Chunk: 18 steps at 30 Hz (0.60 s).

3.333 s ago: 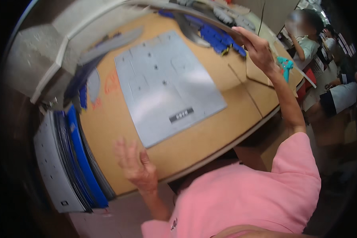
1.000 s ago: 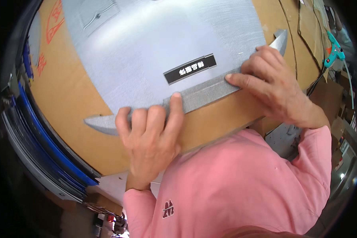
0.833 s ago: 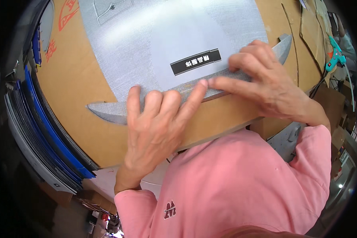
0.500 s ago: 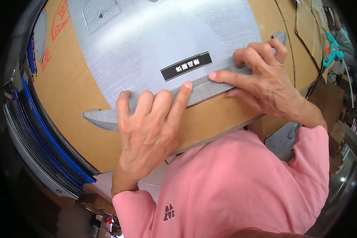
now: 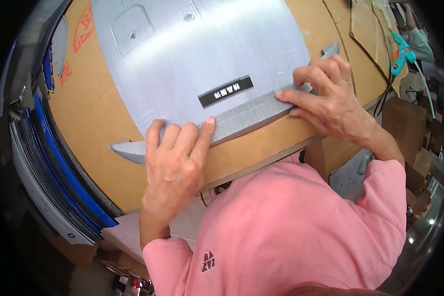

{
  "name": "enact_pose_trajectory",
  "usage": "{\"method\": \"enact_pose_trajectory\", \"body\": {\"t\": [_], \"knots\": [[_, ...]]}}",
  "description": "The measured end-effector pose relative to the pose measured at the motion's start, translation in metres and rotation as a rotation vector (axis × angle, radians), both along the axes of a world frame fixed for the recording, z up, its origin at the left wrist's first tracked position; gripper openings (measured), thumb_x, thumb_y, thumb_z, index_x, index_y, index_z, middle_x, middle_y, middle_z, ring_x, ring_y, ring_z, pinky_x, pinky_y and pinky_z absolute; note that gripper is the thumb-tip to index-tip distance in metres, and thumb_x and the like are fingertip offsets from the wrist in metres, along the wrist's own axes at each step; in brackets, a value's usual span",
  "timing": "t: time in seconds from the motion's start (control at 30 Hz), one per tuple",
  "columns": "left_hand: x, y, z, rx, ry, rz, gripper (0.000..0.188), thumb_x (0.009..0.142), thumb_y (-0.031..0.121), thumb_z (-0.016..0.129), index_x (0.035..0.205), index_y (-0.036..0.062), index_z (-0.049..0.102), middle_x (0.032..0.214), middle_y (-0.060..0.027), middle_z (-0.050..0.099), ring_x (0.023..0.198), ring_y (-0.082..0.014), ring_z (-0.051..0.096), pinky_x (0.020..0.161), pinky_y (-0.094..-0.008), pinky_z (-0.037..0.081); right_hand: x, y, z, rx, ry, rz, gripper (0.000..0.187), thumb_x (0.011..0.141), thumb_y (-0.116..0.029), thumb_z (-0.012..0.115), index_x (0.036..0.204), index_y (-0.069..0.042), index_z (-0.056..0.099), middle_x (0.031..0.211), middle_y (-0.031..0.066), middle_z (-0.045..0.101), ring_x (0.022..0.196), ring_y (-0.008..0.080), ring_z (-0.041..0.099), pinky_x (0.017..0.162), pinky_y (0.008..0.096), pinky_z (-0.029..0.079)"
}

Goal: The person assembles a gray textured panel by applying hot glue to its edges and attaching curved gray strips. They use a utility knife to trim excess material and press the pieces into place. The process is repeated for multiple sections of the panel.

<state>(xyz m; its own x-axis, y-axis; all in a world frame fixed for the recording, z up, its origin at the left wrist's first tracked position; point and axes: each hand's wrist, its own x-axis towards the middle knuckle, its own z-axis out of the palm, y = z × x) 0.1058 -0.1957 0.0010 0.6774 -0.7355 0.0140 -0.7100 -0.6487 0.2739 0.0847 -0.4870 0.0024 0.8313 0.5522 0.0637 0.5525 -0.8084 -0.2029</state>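
A large grey woven-textured sheet (image 5: 177,74) with pressed outlines and a black printed label (image 5: 225,92) lies on the brown tabletop. Along its near side runs a folded strip (image 5: 246,113), with pointed ends sticking out past both sides. My left hand (image 5: 175,155) grips the strip's left part, fingertips on top and thumb hidden. At the right part, my right hand (image 5: 325,98) presses its index finger on the fold while the thumb sits at the near edge. The other right fingers are curled above the sheet.
A teal glue gun (image 5: 402,55) with a white stick and black cord lies at the far right. Curved blue and grey sheets (image 5: 59,172) are stacked at the left. Another person's arm (image 5: 419,44) shows at the upper right. Cardboard boxes (image 5: 404,126) stand beyond the right edge.
My hands have spread apart along the fold, the left index sliding left and the right index sliding right. More of the folded strip shows between them. The whole view has shifted slightly.
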Motion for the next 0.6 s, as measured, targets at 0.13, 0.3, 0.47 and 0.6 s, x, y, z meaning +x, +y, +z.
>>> {"method": "enact_pose_trajectory", "body": {"t": [0.13, 0.3, 0.47, 0.6], "knots": [[-0.009, 0.007, 0.001, -0.026, 0.054, 0.041, 0.044, 0.066, -0.005, 0.063, 0.109, 0.003, 0.065, 0.077, -0.0083, 0.048, 0.075, -0.0267, 0.05, 0.087, -0.0442, 0.042, -0.002, -0.002, 0.005, -0.018, 0.007, 0.051, 0.034, 0.067, -0.018, 0.074, 0.101, -0.017, 0.066, 0.104, -0.0024, 0.053, 0.107, 0.0179, 0.046, 0.095, 0.0419, 0.027], [-0.001, 0.001, 0.011, 0.023, 0.024, 0.021, 0.044, 0.062, -0.007, 0.058, 0.104, 0.002, 0.067, 0.076, -0.0073, 0.049, 0.074, -0.0267, 0.049, 0.081, -0.0416, 0.043, -0.002, -0.006, 0.004, -0.114, -0.146, 0.099, 0.026, 0.071, -0.013, 0.065, 0.097, -0.013, 0.065, 0.096, -0.0019, 0.056, 0.102, 0.0169, 0.05, 0.095, 0.0397, 0.031], [-0.003, -0.007, 0.016, 0.143, -0.077, 0.054, 0.038, 0.064, -0.001, 0.06, 0.101, 0.0042, 0.067, 0.076, -0.0035, 0.052, 0.074, -0.0221, 0.05, 0.066, -0.0354, 0.045, 0.003, 0.001, 0.005, -0.108, -0.174, 0.127, 0.022, 0.07, -0.013, 0.06, 0.091, -0.008, 0.064, 0.087, -0.0007, 0.052, 0.089, 0.0171, 0.051, 0.082, 0.0327, 0.039], [-0.012, -0.005, 0.012, 0.173, -0.093, 0.059, 0.028, 0.07, 0.006, 0.062, 0.097, 0.0031, 0.066, 0.074, -0.0028, 0.052, 0.073, -0.0185, 0.052, 0.056, -0.0294, 0.045, -0.003, 0.007, 0.01, -0.133, -0.123, 0.117, 0.019, 0.07, -0.012, 0.059, 0.088, -0.007, 0.063, 0.082, 0.0006, 0.049, 0.082, 0.017, 0.05, 0.068, 0.0283, 0.043]]}}
